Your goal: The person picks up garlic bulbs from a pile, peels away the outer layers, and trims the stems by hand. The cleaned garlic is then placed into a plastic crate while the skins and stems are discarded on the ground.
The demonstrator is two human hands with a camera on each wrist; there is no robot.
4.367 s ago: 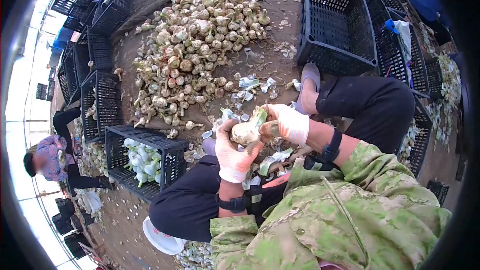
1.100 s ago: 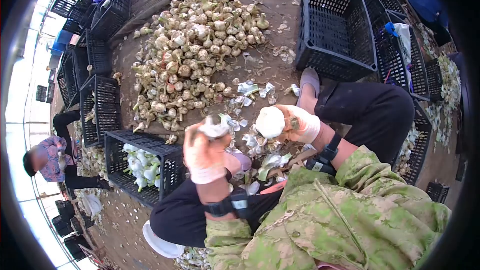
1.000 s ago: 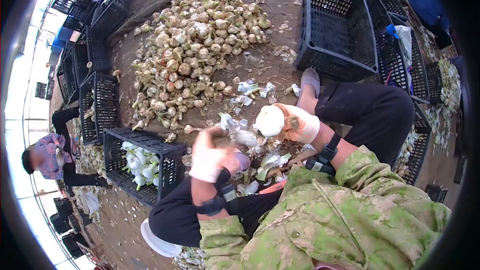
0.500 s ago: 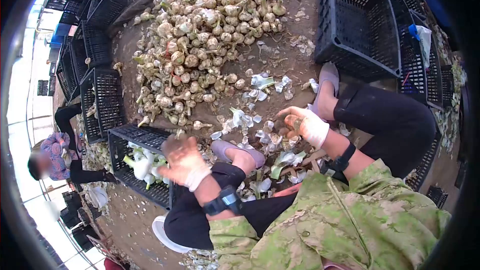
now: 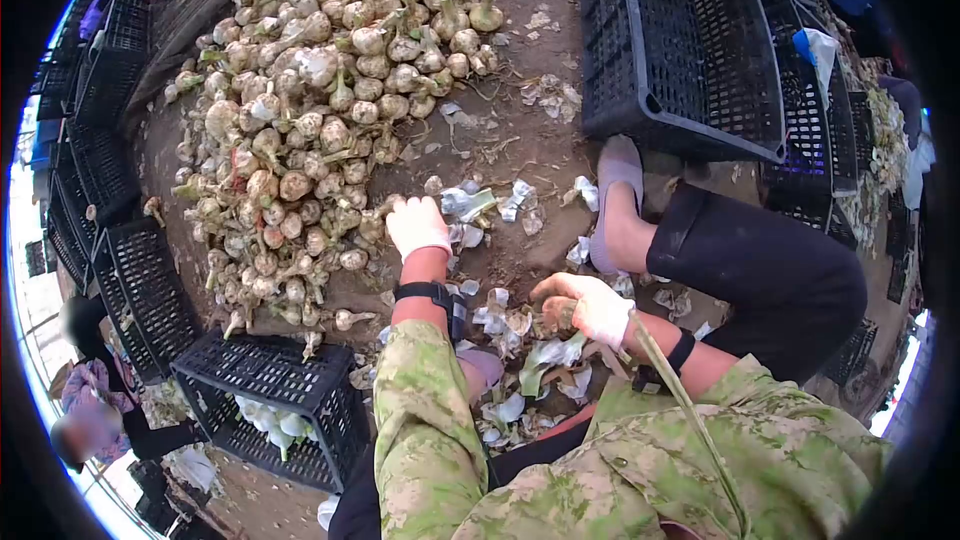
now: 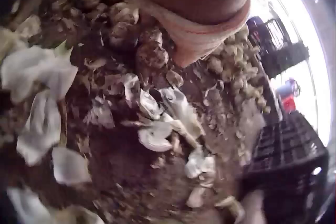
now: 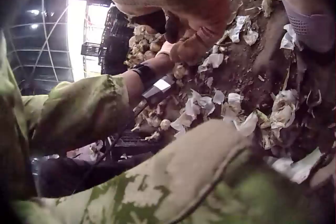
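A heap of soil-stained garlic bulbs (image 5: 313, 125) lies on the ground at the left in the head view. My gloved left hand (image 5: 417, 227) is at the right edge of this heap, its back toward the camera and its fingertips hidden near the bulbs. In the left wrist view the glove's cuff (image 6: 194, 32) covers the fingers. My gloved right hand (image 5: 590, 307) hovers over scattered skins with its fingers loosely curled and nothing seen in them. White cleaned garlic bulbs (image 5: 275, 422) lie in a black crate (image 5: 335, 400) at lower left.
Another black crate (image 5: 690, 125) stands at upper right, beyond my right foot (image 5: 622, 205). Peeled garlic skins (image 5: 555, 355) litter the ground between my legs. More crates (image 5: 142, 285) line the left side, where another person (image 5: 95, 395) sits.
The white bulb left my right hand, and the left hand passed over the lower-left crate. Now the left hand has swung forward to the heap, and the head view has shifted.
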